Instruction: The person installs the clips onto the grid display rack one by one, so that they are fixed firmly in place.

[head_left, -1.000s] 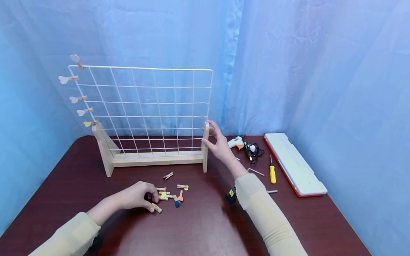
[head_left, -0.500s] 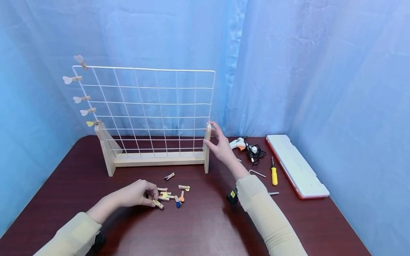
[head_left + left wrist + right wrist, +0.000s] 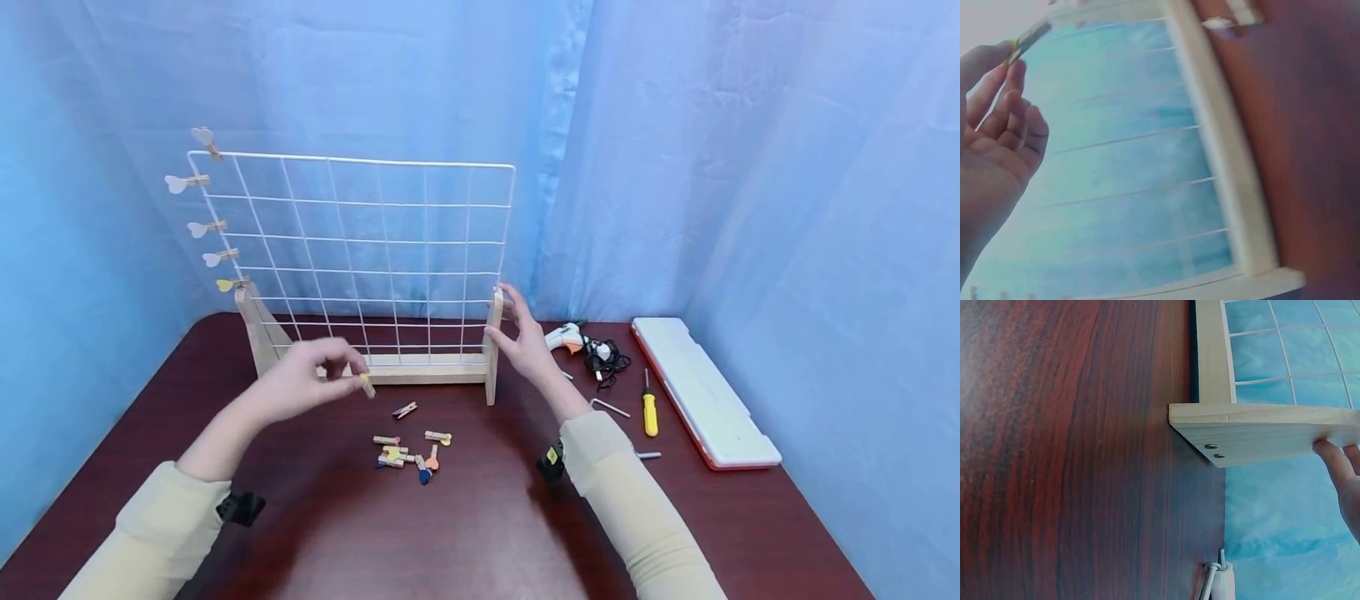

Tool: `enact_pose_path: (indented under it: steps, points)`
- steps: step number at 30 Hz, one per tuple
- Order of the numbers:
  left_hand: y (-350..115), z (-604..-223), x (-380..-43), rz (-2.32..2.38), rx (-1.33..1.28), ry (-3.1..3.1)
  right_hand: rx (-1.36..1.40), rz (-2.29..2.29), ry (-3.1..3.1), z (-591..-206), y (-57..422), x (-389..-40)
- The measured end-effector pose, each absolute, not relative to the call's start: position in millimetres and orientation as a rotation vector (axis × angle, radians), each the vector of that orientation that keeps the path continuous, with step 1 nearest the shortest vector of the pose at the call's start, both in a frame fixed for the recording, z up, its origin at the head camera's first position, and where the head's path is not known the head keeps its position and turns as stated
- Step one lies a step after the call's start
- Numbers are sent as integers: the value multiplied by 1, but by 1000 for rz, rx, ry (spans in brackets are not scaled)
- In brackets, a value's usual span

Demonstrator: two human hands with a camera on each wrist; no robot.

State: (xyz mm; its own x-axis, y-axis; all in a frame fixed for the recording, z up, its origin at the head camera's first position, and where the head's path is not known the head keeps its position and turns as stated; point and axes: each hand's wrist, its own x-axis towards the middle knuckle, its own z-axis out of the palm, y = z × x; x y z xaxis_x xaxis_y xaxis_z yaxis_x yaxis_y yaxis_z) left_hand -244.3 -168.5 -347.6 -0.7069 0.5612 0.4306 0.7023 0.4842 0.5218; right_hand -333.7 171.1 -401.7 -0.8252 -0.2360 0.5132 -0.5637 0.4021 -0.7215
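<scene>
Clock positions as seen in the head view.

Left hand (image 3: 311, 379): thumb and index fingertip pinch one small wooden clothespin (image 3: 367, 386) with yellow at the held end. The clothespin is up off the table (image 3: 450, 533), at 7 o'clock from the middle of the white wire grid (image 3: 352, 161). In the head view its outline laps the lower wooden bar (image 3: 427, 375); depth between the two cannot be judged. The left wrist view is blurred, but shows the same pinch, other fingers loosely bent.

Right hand (image 3: 528, 346): at 4 o'clock from grid middle, gripping the right wooden upright (image 3: 493, 346), thumb on its near side, index finger at its top. The right wrist view shows two screw heads (image 3: 1211, 446) low on that upright's outer face.

Clipped pegs: five along the grid's left edge, four pale hearts from 10 o'clock downward and a yellow heart peg (image 3: 227, 285) lowest, just above the left wooden upright (image 3: 258, 333).

Loose: a dark clip (image 3: 405, 410) at 4 o'clock from the pinched clothespin; a heap of coloured heart clips (image 3: 395, 455) at 5 o'clock.

From the right hand: glue gun (image 3: 567, 336) and white case (image 3: 705, 392) at 3 o'clock, hex key (image 3: 611, 408) and yellow screwdriver (image 3: 649, 415) at 4.
</scene>
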Motion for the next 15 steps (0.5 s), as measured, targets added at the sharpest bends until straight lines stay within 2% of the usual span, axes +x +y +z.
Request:
enact_pose_path:
  steps: [7,15]
  points:
    - [-172,-284,-256,-1094,-971,-2288,731,1415,-2306,-383,169,-317]
    - [-171,-198,-254,-1239,-604,-2055,729,1406,-2300,-383,170,-313]
